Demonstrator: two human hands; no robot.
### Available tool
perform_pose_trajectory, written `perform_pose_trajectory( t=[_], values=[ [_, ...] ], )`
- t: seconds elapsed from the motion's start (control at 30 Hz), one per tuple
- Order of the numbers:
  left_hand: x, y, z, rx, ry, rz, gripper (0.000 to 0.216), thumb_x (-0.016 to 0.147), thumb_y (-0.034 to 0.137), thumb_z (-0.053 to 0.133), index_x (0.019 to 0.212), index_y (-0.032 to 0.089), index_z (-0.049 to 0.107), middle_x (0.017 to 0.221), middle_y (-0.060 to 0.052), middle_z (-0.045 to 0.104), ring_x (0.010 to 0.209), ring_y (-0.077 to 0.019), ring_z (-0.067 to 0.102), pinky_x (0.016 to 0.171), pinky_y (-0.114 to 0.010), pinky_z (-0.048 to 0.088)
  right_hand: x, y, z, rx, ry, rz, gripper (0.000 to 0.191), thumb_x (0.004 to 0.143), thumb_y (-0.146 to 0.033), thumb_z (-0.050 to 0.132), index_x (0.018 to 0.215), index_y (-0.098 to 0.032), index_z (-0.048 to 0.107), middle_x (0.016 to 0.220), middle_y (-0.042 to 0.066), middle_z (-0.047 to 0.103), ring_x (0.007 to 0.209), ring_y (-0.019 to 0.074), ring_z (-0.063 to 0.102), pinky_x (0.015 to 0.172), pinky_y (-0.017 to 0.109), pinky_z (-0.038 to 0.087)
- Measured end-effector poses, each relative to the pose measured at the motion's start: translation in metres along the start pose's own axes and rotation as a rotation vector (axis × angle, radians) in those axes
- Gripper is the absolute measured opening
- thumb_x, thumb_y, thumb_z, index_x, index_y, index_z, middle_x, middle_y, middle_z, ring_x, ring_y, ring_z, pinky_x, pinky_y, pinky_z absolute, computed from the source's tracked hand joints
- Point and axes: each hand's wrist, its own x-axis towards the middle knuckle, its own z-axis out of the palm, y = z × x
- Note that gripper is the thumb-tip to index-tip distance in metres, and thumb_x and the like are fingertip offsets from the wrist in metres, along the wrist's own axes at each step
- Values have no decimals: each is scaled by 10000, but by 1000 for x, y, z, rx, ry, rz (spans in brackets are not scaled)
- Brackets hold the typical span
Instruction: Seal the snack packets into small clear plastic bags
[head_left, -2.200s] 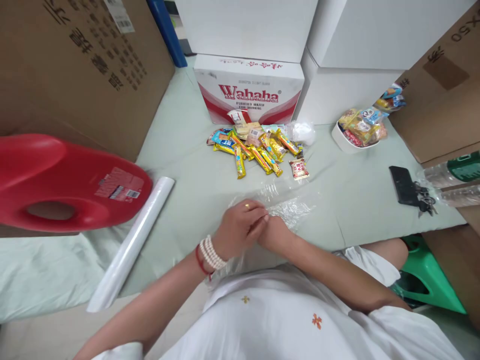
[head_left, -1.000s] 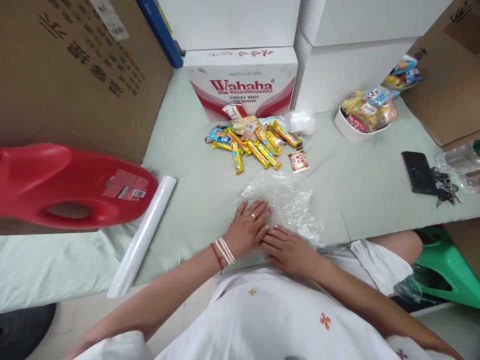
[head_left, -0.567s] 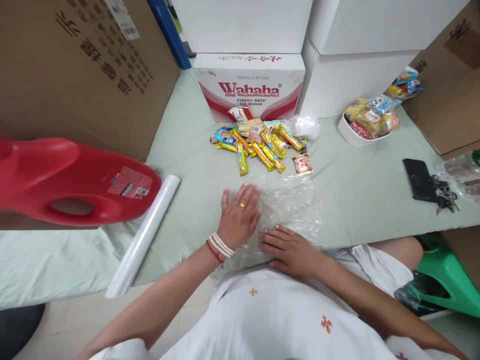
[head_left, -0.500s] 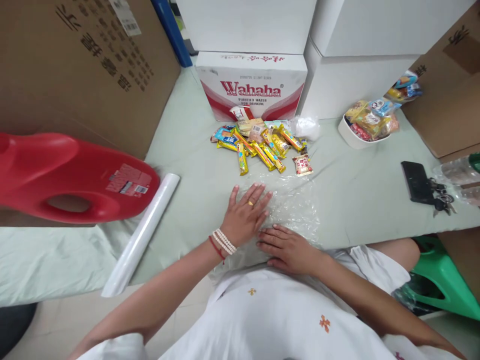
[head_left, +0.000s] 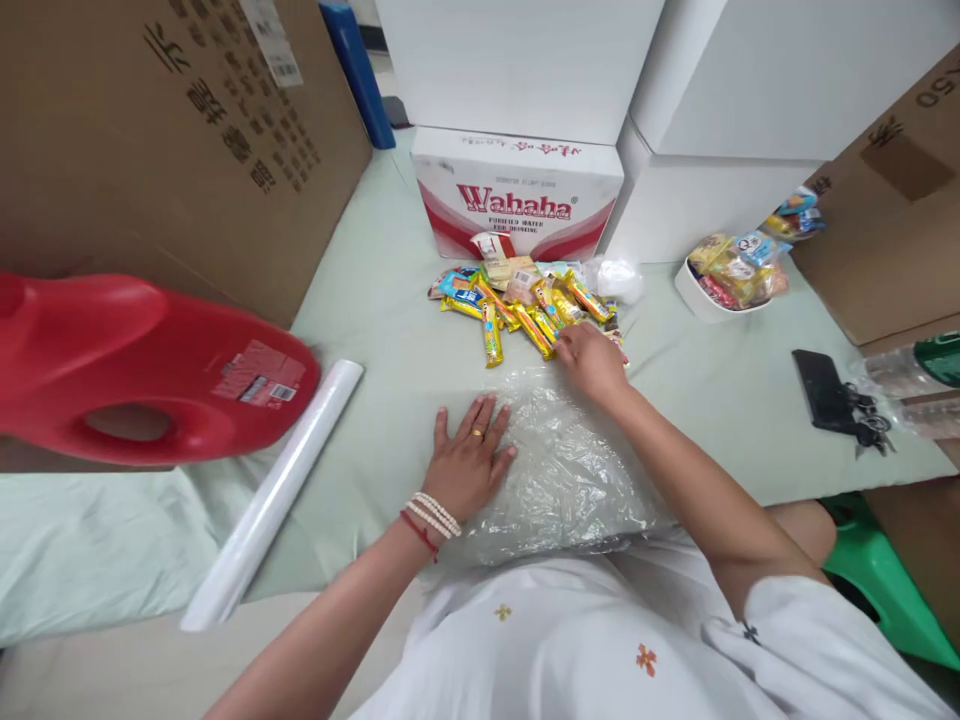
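Note:
My left hand (head_left: pixel 469 455) lies flat with spread fingers at the left edge of a crinkled clear plastic sheet (head_left: pixel 570 470). The sheet is spread on the cloth-covered table in front of me. Beyond it is a pile of packaged snacks, among them several yellow-wrapped snack bars (head_left: pixel 491 335). At the near right side of this pile, my right hand (head_left: pixel 592 362) has its fingers bent and closed at the lower end of one yellow snack bar (head_left: pixel 547 324). That hand partly covers a small red and cream packet (head_left: pixel 618 340).
A red plastic jug (head_left: pixel 225 370) and a white roll (head_left: pixel 277 490) are on the left. Behind the snacks stands a Wahaha water carton (head_left: pixel 517 190). To the right are a white tub (head_left: pixel 712 298) of snacks, a black phone (head_left: pixel 823 390) and keys (head_left: pixel 870 420).
My right hand has moved forward from the plastic sheet to the snack pile. My left hand has shifted slightly left and nearer, still flat. More of the sheet shows.

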Motion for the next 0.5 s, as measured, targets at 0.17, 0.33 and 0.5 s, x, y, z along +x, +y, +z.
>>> perform_pose_trajectory(
  t=[0.17, 0.33, 0.5],
  values=[
    [0, -2, -1, -13, 16, -2, 569, 1065, 451, 353, 1593, 247, 404, 1691, -106, 326, 1566, -290, 322, 1274, -678, 77, 30, -10, 26, -183, -41, 85, 402, 1010, -386, 534, 1346, -176, 604, 1296, 165, 648, 1002, 296, 681, 827, 362, 498],
    [0, -3, -1, -56, 44, 4, 560, 1062, 449, 378, 1583, 251, 421, 1681, -104, 354, 1557, -295, 341, 1277, -677, 80, 24, -5, 24, -185, -43, 150, 394, 1042, -428, 459, 1276, -162, 633, 1233, 173, 665, 1022, 293, 668, 833, 353, 487],
    [-1, -5, -2, -81, 57, 10, 556, 1059, 456, 396, 1572, 243, 441, 1675, -115, 363, 1555, -300, 344, 1277, -680, 70, 28, -12, 16, -231, -66, 206, 361, 1043, -376, 422, 1135, -143, 682, 1182, 186, 682, 1031, 307, 664, 847, 367, 487]
  ],
)
